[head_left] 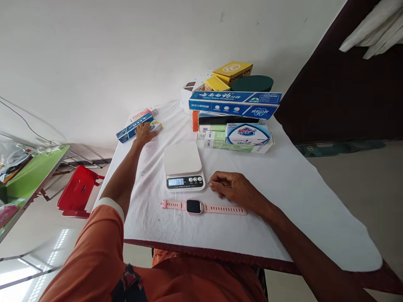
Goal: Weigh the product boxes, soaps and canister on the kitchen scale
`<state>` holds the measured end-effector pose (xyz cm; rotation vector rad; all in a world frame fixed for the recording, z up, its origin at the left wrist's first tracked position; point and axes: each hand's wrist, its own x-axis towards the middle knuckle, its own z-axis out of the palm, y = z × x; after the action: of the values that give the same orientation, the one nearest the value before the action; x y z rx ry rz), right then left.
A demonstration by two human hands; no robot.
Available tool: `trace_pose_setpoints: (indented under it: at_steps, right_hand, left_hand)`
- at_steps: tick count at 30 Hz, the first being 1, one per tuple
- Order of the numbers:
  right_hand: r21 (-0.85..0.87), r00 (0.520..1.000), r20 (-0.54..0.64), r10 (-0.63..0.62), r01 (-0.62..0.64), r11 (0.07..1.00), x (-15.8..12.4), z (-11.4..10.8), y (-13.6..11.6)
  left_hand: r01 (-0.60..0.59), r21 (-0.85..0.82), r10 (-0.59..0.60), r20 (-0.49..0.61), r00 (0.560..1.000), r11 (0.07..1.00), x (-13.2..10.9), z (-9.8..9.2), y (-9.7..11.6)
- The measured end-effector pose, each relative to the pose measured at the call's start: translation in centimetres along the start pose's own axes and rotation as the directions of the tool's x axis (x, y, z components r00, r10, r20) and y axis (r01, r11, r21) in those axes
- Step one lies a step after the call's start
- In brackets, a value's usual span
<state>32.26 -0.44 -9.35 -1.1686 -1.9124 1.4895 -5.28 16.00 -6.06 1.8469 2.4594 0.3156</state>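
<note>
My left hand (145, 133) lies with spread fingers on a blue toothpaste box (127, 132) at the table's far left. A yellow-edged pack (156, 126) is partly hidden beside its thumb, and a pink-and-white box (143, 113) lies behind. Loosely curled, my right hand (231, 186) rests on the cloth just right of a white digital scale (183, 158). Nothing shows in its fingers. The scale's plate is bare and its display reads 363. A pink-strapped smartwatch (194, 206) is stretched flat in front of the scale, its strap end below my right hand.
At the back stands a pile of a long blue toothpaste box (233, 102), a blue-and-white soap box (247, 134), yellow boxes (233, 71) and a dark green round lid (253, 83). A wall closes the table's far side. A red chair (77, 191) stands left.
</note>
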Motion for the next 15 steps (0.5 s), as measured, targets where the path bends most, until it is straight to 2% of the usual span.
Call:
trace_pose_setpoints:
  at_steps: [4,6,9,12,15]
  right_hand:
    - [0.029,1.000,0.014,-0.017,0.017,0.999,-0.1,-0.1,-0.2]
    - [0.046,1.000,0.015,-0.024,0.023,0.999,-0.1,-0.2,-0.3]
    - [0.051,0.999,0.008,-0.034,0.033,0.998,-0.2,-0.2,-0.3]
    - [0.045,0.999,-0.003,-0.044,0.044,0.998,-0.2,-0.1,-0.3]
    - [0.045,0.999,-0.003,-0.044,0.044,0.998,-0.2,-0.1,-0.4]
  left_hand:
    - [-0.014,-0.085,0.016,0.020,1.000,0.996,-1.8,-0.6,0.2]
    - [-0.051,-0.146,0.049,-0.019,0.999,0.988,-3.3,-1.2,0.3]
    - [-0.179,-0.218,0.157,-0.116,0.981,0.959,-6.2,-2.7,0.7]
    - [-0.361,-0.232,0.332,-0.155,0.930,0.903,-9.7,-4.4,1.9]
    - [-0.520,-0.242,0.515,-0.090,0.853,0.819,-13.2,-5.2,3.7]
